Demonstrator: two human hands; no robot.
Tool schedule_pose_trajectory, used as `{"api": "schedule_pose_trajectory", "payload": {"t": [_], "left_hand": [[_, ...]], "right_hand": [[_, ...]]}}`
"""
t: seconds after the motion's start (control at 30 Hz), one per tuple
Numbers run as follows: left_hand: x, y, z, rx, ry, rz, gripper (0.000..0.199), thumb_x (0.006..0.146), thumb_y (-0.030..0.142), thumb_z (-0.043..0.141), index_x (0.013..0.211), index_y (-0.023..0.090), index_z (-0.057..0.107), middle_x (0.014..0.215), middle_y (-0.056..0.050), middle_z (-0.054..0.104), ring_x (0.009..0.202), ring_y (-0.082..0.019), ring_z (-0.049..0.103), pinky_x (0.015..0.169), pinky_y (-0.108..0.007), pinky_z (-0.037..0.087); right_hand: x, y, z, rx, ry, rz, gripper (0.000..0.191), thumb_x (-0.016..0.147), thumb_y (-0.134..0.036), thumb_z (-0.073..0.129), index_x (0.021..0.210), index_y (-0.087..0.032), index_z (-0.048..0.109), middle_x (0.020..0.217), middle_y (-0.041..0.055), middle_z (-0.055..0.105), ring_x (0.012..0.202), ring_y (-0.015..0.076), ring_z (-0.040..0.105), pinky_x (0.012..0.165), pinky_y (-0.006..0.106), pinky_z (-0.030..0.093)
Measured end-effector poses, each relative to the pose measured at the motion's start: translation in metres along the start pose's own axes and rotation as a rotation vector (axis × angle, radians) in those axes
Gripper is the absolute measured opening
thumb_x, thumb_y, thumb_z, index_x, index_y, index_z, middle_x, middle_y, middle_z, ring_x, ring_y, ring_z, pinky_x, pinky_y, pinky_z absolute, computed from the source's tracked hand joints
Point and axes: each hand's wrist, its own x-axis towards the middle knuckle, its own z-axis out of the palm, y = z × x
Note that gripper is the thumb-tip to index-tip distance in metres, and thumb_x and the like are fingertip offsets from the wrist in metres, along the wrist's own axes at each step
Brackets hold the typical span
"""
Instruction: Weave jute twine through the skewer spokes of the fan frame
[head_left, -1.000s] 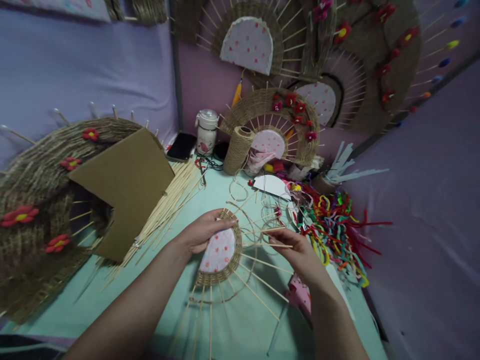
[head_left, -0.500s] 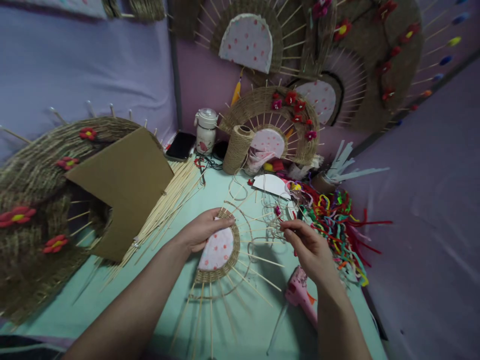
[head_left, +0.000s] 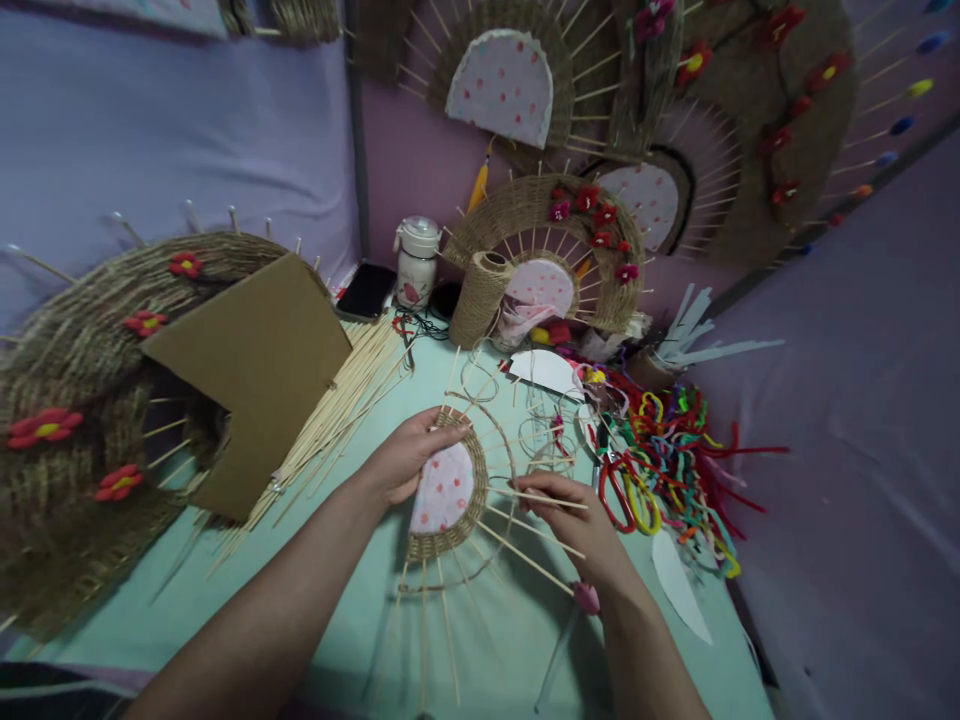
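Left hand partly hidden behind woven fan

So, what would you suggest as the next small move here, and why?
I would probably guide the twine snugly past the next stick with the right hand, keeping the left hand steady. The twine arcs loosely across the splayed sticks, outside the woven band, and the right fingertips are already beside it.

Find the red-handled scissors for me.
In the head view, the red-handled scissors lie on the table's right side, just beyond the right hand, beside the colourful pipe cleaners.
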Motion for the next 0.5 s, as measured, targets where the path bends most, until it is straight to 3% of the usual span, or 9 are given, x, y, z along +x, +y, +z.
{"api": "schedule_pose_trajectory", "payload": {"t": [0.5], "left_hand": [[-0.003,0.013,-0.003,-0.031,0.076,0.083,0.026,0.065,0.023,0.076,0.085,0.014,0.062,0.072,0.001,0.065,0.062,-0.009,0.061,0.061,-0.021,0.047]], "right_hand": [[0.001,-0.007,-0.022,-0.093,0.125,-0.147,0.02,0.075,-0.037,0.066,0.085,-0.021,0.071,0.074,0.0027,0.066,0.066,0.0154,0.058,0.062,0.027,0.047]]}}
